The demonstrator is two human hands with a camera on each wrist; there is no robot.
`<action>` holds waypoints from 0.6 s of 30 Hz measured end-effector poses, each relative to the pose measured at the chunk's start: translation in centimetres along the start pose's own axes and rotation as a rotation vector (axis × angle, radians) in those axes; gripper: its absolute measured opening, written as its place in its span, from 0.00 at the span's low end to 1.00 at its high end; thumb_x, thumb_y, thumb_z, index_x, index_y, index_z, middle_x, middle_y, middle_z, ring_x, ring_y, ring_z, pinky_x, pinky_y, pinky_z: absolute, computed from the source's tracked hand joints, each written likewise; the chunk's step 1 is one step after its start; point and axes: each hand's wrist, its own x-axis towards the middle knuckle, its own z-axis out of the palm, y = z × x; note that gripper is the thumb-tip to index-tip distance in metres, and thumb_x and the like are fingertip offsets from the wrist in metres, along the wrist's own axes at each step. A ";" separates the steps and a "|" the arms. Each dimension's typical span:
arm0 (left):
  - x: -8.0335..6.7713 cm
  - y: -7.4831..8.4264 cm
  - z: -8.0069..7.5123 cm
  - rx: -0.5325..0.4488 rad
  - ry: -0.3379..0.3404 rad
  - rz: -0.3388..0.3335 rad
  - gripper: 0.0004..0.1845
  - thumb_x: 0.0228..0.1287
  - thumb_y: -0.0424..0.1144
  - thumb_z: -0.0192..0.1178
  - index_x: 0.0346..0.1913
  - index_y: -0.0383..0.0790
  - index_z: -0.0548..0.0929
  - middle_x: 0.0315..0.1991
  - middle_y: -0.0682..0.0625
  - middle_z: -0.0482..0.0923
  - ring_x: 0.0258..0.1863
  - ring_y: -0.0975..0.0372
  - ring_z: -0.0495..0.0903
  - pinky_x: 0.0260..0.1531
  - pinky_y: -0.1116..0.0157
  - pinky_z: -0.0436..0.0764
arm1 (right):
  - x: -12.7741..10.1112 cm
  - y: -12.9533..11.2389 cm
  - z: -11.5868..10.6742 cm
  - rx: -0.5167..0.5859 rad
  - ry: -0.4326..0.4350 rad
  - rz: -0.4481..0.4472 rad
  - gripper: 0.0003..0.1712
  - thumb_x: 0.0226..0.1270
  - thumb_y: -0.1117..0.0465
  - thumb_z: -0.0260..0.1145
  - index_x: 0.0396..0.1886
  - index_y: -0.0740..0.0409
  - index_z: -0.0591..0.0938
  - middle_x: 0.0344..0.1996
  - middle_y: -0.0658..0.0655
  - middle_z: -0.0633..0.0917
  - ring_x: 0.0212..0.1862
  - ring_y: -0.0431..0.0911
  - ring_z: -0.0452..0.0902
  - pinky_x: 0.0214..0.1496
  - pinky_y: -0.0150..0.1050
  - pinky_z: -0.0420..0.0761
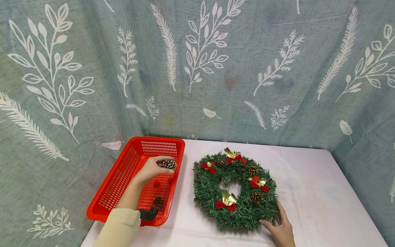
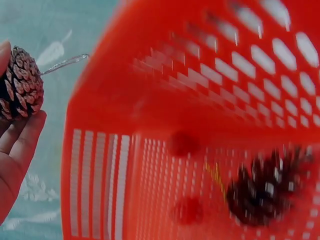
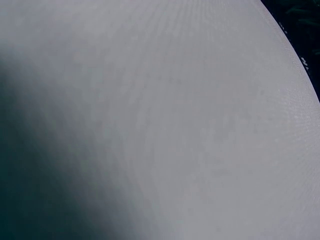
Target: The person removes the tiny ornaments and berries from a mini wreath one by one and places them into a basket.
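Over the red plastic basket (image 1: 112,192), my left hand (image 1: 151,170) pinches a pine cone (image 1: 169,164) between thumb and fingers. In the left wrist view a thin silvery loop (image 2: 65,63) sticks out from that pine cone (image 2: 22,85). A green wreath (image 1: 206,202) lies flat on the table, dressed with red bows, gold ribbon leaves and several pine cones. At its lower right edge my right hand (image 1: 281,228) touches the greenery, thumb and fingers spread along the rim. The right wrist view is almost filled by a pale blurred surface.
Inside the basket lie another pine cone (image 1: 158,202) with a gold thread and small red pieces (image 2: 187,210). The white-covered table (image 1: 321,192) stretches right of the wreath. A green leaf-patterned curtain (image 1: 216,113) hangs behind the table and along its sides.
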 end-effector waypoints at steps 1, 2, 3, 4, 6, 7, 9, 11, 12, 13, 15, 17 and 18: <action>-0.1 -0.2 -0.4 0.013 0.005 -0.004 0.31 0.46 0.35 0.74 0.56 0.30 0.77 0.44 0.42 0.82 0.41 0.59 0.82 0.39 0.64 0.83 | 0.0 0.0 0.0 0.001 0.001 0.000 0.66 0.50 0.50 0.76 0.77 0.50 0.40 0.74 0.69 0.45 0.71 0.69 0.45 0.70 0.57 0.57; -0.1 -0.3 -0.7 0.024 0.011 -0.006 0.31 0.46 0.35 0.74 0.56 0.30 0.77 0.44 0.42 0.82 0.41 0.59 0.82 0.39 0.65 0.83 | 0.0 0.0 0.0 0.000 0.001 0.001 0.66 0.50 0.50 0.76 0.77 0.50 0.40 0.73 0.69 0.45 0.71 0.68 0.45 0.70 0.57 0.57; -0.2 -0.5 -1.1 0.028 0.019 -0.013 0.31 0.46 0.35 0.74 0.57 0.30 0.77 0.45 0.41 0.82 0.42 0.59 0.82 0.39 0.65 0.83 | 0.0 0.0 0.0 0.000 0.002 0.001 0.66 0.49 0.50 0.76 0.77 0.50 0.40 0.73 0.69 0.45 0.71 0.68 0.46 0.70 0.57 0.57; -0.2 -0.7 -1.4 0.028 0.028 -0.022 0.32 0.47 0.35 0.74 0.57 0.29 0.77 0.45 0.41 0.82 0.42 0.59 0.82 0.40 0.65 0.83 | 0.0 0.1 0.0 -0.002 0.003 0.000 0.66 0.49 0.50 0.76 0.77 0.50 0.40 0.73 0.69 0.45 0.71 0.68 0.46 0.70 0.57 0.57; -0.4 -1.0 -2.1 0.013 0.043 -0.038 0.32 0.48 0.34 0.73 0.58 0.28 0.75 0.47 0.38 0.81 0.42 0.58 0.82 0.41 0.64 0.83 | 0.0 0.1 0.0 -0.005 0.003 0.000 0.66 0.49 0.49 0.76 0.77 0.51 0.40 0.73 0.69 0.45 0.71 0.68 0.46 0.70 0.57 0.58; -0.4 -1.3 -2.3 0.009 0.052 -0.046 0.32 0.48 0.33 0.72 0.59 0.28 0.75 0.48 0.37 0.80 0.43 0.59 0.82 0.41 0.64 0.83 | 0.1 0.2 0.0 -0.005 0.003 0.000 0.66 0.49 0.49 0.76 0.77 0.50 0.40 0.73 0.69 0.45 0.71 0.68 0.46 0.69 0.57 0.58; -0.5 -1.8 -2.9 0.001 0.082 -0.060 0.33 0.50 0.33 0.72 0.61 0.27 0.73 0.51 0.35 0.78 0.43 0.60 0.82 0.42 0.64 0.82 | 0.0 0.2 0.0 -0.008 0.003 -0.001 0.66 0.49 0.49 0.76 0.77 0.50 0.40 0.73 0.69 0.45 0.71 0.68 0.46 0.69 0.57 0.58; -0.6 -2.5 -3.3 -0.002 0.128 -0.088 0.35 0.51 0.34 0.71 0.62 0.29 0.71 0.55 0.35 0.75 0.46 0.60 0.81 0.44 0.66 0.82 | 0.0 0.2 -0.1 -0.010 0.005 0.000 0.66 0.48 0.49 0.76 0.77 0.51 0.41 0.73 0.69 0.45 0.71 0.68 0.47 0.69 0.56 0.58; -0.6 -2.8 -3.5 -0.003 0.157 -0.101 0.35 0.52 0.35 0.71 0.63 0.30 0.71 0.56 0.35 0.74 0.48 0.59 0.80 0.44 0.66 0.81 | 0.0 0.2 -0.1 -0.012 0.006 0.000 0.66 0.48 0.49 0.76 0.77 0.51 0.41 0.73 0.69 0.45 0.71 0.68 0.47 0.69 0.56 0.59; -0.7 -3.2 -3.7 -0.007 0.187 -0.118 0.35 0.52 0.36 0.71 0.63 0.31 0.71 0.58 0.35 0.73 0.50 0.58 0.78 0.45 0.67 0.80 | 0.0 0.2 -0.1 -0.012 0.008 -0.001 0.67 0.48 0.49 0.76 0.77 0.51 0.41 0.73 0.69 0.45 0.70 0.68 0.47 0.69 0.56 0.59; -0.8 -4.0 -4.1 -0.017 0.245 -0.155 0.35 0.52 0.38 0.71 0.64 0.33 0.71 0.61 0.37 0.70 0.55 0.56 0.75 0.46 0.69 0.79 | 0.0 0.1 -0.1 -0.012 0.007 0.000 0.67 0.48 0.49 0.76 0.77 0.51 0.41 0.73 0.69 0.45 0.70 0.69 0.47 0.69 0.57 0.59; -0.9 -4.7 -4.3 -0.009 0.289 -0.189 0.36 0.53 0.39 0.71 0.65 0.35 0.71 0.62 0.38 0.69 0.57 0.56 0.73 0.48 0.70 0.77 | 0.0 0.1 -0.1 -0.012 0.005 -0.001 0.67 0.48 0.49 0.76 0.77 0.52 0.41 0.73 0.69 0.45 0.70 0.69 0.47 0.69 0.57 0.59; -1.0 -5.0 -4.5 -0.016 0.309 -0.204 0.36 0.53 0.40 0.71 0.65 0.35 0.70 0.62 0.38 0.69 0.57 0.57 0.72 0.48 0.70 0.76 | 0.0 0.1 -0.1 -0.012 0.002 0.000 0.67 0.48 0.48 0.76 0.77 0.52 0.41 0.73 0.69 0.45 0.70 0.69 0.46 0.69 0.57 0.59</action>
